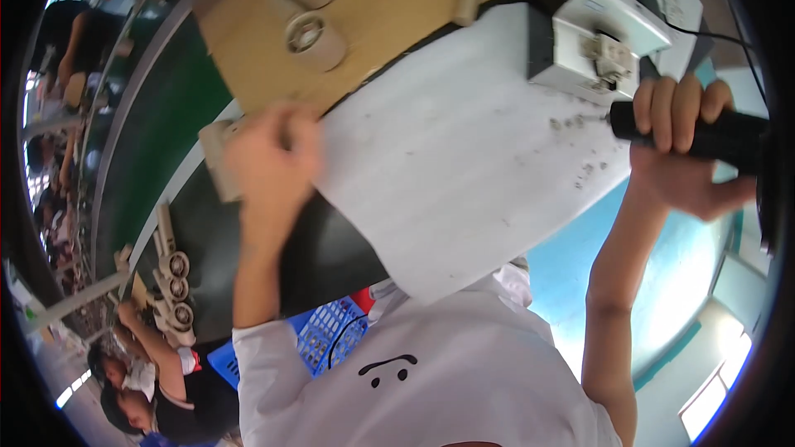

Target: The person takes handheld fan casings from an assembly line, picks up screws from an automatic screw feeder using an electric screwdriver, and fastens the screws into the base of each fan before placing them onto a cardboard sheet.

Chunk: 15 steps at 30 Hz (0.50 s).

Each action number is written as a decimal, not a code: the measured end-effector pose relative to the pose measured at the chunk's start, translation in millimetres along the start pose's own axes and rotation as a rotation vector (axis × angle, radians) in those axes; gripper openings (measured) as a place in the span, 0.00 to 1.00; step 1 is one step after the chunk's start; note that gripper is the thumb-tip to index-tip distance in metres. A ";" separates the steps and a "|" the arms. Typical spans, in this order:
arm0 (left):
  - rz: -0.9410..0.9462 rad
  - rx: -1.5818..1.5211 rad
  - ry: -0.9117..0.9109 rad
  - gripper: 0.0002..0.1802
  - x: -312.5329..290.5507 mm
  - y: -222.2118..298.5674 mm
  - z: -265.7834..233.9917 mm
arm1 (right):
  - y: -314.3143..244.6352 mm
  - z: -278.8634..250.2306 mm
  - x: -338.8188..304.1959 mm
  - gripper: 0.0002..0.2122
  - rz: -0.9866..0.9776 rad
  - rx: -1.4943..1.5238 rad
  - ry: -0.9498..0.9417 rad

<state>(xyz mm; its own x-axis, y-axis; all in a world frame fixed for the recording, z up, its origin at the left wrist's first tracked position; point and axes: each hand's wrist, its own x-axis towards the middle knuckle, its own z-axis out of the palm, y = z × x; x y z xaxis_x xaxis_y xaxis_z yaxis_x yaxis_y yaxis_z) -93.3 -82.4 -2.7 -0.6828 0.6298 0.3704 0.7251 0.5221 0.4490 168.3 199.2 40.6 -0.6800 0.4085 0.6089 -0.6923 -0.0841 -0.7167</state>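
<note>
My right hand (679, 128) is wrapped round a black electric screwdriver (729, 139) at the right. The tool lies nearly level, its thin bit pointing left over small loose screws (571, 122) on a white sheet (439, 141). On the left, my left hand (277, 153) is smeared by motion above the sheet's left edge. Its fingers look curled, but whether they hold anything is not visible. Right beside and partly under that hand is a beige plastic piece (217, 161), mostly covered by it.
Beige round housings (315, 43) lie on brown cardboard (248, 33) at the back. A white screw feeder (596, 50) stands back right, with a black cable. Beige pieces with round grilles (175, 290) line the left, near a blue basket (331, 331), a green conveyor (157, 99) and other people.
</note>
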 end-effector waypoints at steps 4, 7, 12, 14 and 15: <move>-0.146 0.151 0.158 0.20 64.2 -47.2 -12.3 | -4.7 -27.0 28.4 0.40 -0.082 -0.064 -0.124; -0.380 -0.054 -0.032 0.24 119.8 -75.5 5.7 | 17.9 -35.5 36.5 0.38 -0.072 -0.125 0.019; -0.590 -0.455 -0.267 0.19 134.5 -61.2 29.8 | 22.0 -25.5 33.2 0.35 -0.007 -0.354 0.326; -0.590 -0.691 -0.282 0.18 132.3 -67.1 31.8 | 21.4 -35.6 37.1 0.35 0.015 -0.291 0.296; -0.586 -0.931 -0.288 0.16 128.9 -69.4 30.1 | 21.5 -37.6 38.6 0.35 0.038 -0.229 0.261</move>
<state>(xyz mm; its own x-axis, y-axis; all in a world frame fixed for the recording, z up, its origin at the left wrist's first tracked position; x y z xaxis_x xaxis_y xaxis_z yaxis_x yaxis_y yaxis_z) -228.9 -20.1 -10.6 -0.7617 0.6009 -0.2423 -0.1295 0.2253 0.9656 136.2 247.3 35.9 -0.5990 0.6298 0.4945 -0.5758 0.0904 -0.8126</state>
